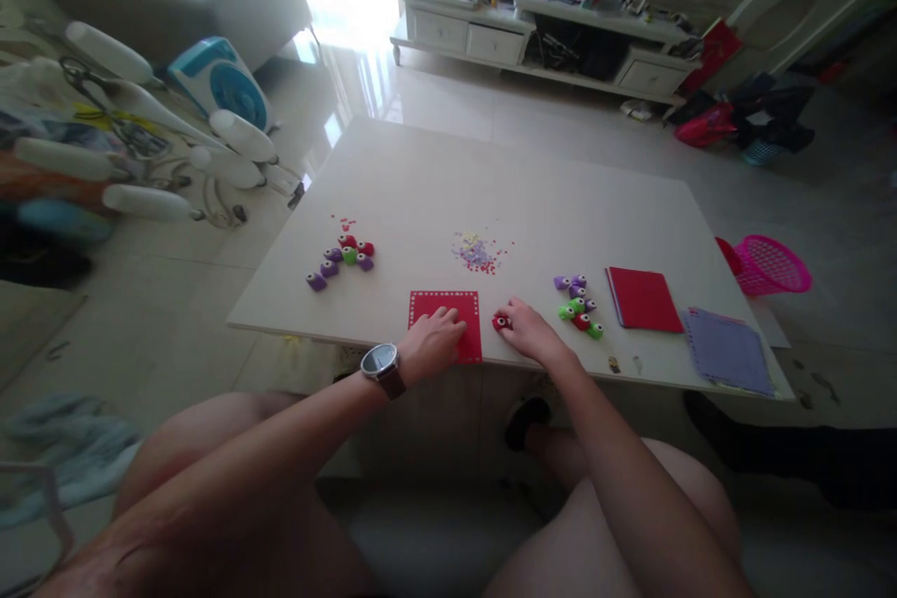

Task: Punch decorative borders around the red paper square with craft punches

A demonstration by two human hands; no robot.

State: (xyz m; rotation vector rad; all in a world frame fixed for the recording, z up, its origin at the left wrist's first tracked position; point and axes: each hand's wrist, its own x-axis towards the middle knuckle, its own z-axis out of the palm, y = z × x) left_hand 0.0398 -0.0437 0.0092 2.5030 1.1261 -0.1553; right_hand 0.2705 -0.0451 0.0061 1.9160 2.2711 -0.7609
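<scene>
A red paper square with punched holes along its edges lies at the near edge of the white table. My left hand, with a watch on its wrist, rests flat on the square with its fingers loosely curled. My right hand is just right of the square, its fingers closed around a small red punch that sits at the sheet's right edge.
Small punches lie in a left cluster and a right cluster. Paper bits are scattered mid-table. A red paper stack and purple sheets lie to the right. A pink basket stands beyond the right edge.
</scene>
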